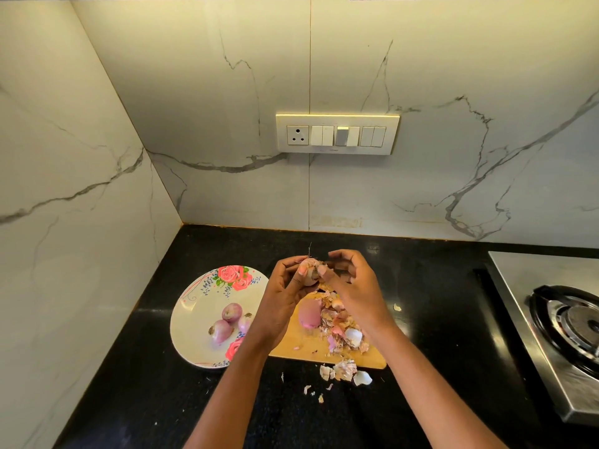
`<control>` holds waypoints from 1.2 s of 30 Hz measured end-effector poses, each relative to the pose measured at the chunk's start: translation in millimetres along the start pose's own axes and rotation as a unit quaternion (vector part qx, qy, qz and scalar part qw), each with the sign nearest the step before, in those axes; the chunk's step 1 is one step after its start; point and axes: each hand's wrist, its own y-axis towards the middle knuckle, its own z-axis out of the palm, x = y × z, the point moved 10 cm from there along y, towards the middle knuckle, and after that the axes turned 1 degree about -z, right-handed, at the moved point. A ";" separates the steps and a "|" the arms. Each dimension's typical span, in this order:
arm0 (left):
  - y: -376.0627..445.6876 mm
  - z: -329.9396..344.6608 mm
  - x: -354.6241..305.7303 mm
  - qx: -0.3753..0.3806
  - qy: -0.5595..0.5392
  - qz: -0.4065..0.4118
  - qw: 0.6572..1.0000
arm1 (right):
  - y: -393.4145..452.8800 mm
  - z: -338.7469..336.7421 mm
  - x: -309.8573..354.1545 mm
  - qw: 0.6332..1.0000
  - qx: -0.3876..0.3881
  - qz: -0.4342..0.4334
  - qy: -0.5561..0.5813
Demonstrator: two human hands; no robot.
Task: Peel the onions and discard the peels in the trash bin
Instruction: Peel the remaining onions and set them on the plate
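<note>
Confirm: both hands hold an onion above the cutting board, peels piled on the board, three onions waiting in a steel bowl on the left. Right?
Not quite. The three onions lie on a white flowered plate, not in a steel bowl; the head view shows it. The rest holds: the left hand and right hand hold an onion above the cutting board, with peels piled on the board.

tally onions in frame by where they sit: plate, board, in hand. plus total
On the floral plate: 3 onions
On the cutting board: 1 peeled onion
In hand: 1 onion, in the left hand grip, right hand pulling at its skin
Total: 5
</note>
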 end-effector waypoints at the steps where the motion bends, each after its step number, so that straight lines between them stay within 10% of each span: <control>1: 0.2 -0.9 -0.3 -0.002 0.005 0.000 1.000 | 0.3 -0.1 3.5 1.000 -0.003 -0.019 -0.024; 19: -1.6 -10.2 5.0 -0.007 -0.104 -0.028 0.994 | 10.7 -14.8 -30.7 0.989 -0.055 0.105 0.087; 25: -2.7 -9.4 8.5 -0.004 -0.165 -0.054 0.985 | 13.3 -14.9 -38.6 0.988 -0.009 0.047 -0.145; 36: -2.2 -1.3 10.4 0.001 -0.105 -0.052 0.993 | 10.5 -1.6 -4.7 0.998 -0.030 -0.048 -0.013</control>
